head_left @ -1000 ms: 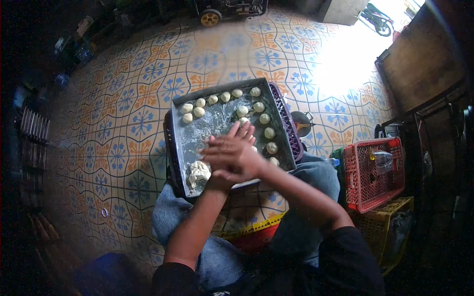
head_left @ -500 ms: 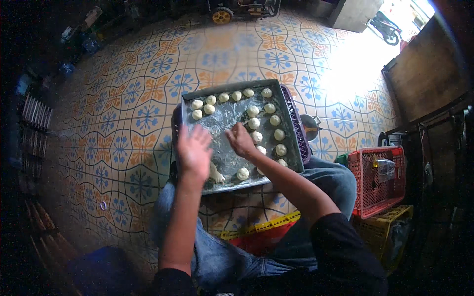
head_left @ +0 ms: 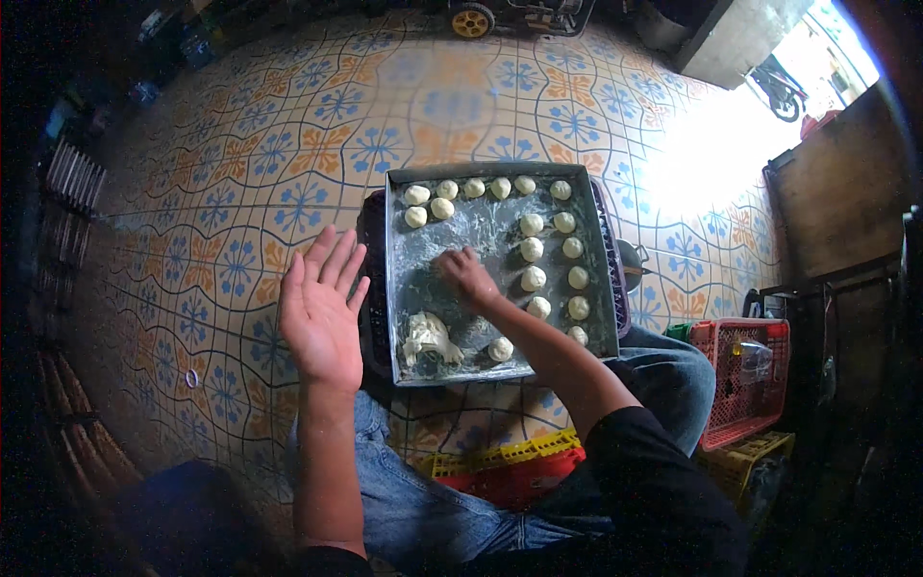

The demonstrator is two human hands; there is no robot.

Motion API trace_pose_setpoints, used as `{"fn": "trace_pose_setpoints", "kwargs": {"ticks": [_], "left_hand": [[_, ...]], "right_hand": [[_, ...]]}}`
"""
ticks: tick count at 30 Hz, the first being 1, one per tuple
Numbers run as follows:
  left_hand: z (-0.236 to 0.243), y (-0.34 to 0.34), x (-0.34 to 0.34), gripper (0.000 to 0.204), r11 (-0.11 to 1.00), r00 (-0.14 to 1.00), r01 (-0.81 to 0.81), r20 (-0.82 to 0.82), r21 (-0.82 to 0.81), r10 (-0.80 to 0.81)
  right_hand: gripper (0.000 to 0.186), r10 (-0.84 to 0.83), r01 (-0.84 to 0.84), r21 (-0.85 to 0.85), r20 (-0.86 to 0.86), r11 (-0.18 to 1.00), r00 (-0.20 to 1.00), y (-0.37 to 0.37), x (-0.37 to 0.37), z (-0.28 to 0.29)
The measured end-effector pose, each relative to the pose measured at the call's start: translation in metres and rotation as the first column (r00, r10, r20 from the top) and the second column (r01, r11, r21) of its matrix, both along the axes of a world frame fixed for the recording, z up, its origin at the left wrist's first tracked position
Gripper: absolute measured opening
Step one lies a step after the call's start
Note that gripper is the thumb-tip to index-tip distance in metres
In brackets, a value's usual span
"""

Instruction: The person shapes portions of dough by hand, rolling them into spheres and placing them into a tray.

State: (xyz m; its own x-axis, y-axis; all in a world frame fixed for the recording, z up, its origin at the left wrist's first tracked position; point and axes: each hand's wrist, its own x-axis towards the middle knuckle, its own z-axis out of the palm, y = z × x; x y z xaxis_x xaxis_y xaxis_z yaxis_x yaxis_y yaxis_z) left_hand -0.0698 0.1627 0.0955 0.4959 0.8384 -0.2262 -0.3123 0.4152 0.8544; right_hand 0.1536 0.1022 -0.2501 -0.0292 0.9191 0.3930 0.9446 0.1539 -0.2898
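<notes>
My left hand (head_left: 322,298) is raised open and empty, palm up, left of the metal tray (head_left: 389,269). My right hand (head_left: 466,279) reaches into the middle of the tray, fingers bent and apart on or just above the floury surface, with nothing visible in them. Several round dough balls (head_left: 532,249) line the top and right side of the tray. A larger, loose lump of dough (head_left: 428,338) lies in its near left corner, with a single ball (head_left: 500,348) to its right. The tray rests on a purple crate (head_left: 606,269) in front of my jeans-clad legs.
A pot (head_left: 632,264) sits right of the tray. Red (head_left: 707,375) and yellow (head_left: 721,466) crates are stacked at right; another red-and-yellow crate (head_left: 519,471) is between my legs. A wheeled machine (head_left: 510,19) stands at the back, metal racks (head_left: 72,178) at left, a wooden board (head_left: 827,163) at right.
My hands, first together over the tray, have parted. The left moved out leftward and turned palm up; the right shifted within the tray. The view has shifted slightly.
</notes>
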Motion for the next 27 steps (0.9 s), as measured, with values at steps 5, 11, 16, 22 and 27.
{"fn": "trace_pose_setpoints", "kwargs": {"ticks": [5, 11, 16, 22, 27], "left_hand": [[0.002, -0.002, -0.005, 0.066, 0.993, 0.999, -0.013, -0.047, 0.118, 0.019], [0.002, -0.002, -0.007, 0.061, 0.993, 0.999, -0.019, -0.028, 0.114, 0.023], [0.002, -0.003, -0.01, 0.058, 0.993, 1.0, -0.019, -0.021, 0.119, 0.021], [0.003, -0.005, -0.013, 0.056, 0.995, 1.0, -0.009, 0.014, 0.102, 0.007], [0.004, -0.008, 0.0, 0.055, 0.994, 0.999, 0.017, 0.034, 0.103, -0.021]], "right_hand": [[0.029, 0.257, -0.256, -0.067, -0.003, 0.964, 0.966, 0.013, 0.0, 0.024], [0.044, 0.061, -0.061, -0.009, 0.159, 0.998, 0.985, 0.004, 0.001, 0.039], [0.039, -0.066, 0.076, -0.132, 0.077, 0.988, 0.995, 0.011, -0.01, 0.03], [0.034, -0.058, 0.055, -0.024, -0.144, 0.998, 0.988, 0.033, -0.013, 0.02], [0.028, 0.12, -0.117, 0.036, -0.102, 0.993, 0.988, 0.031, -0.029, 0.005]]}}
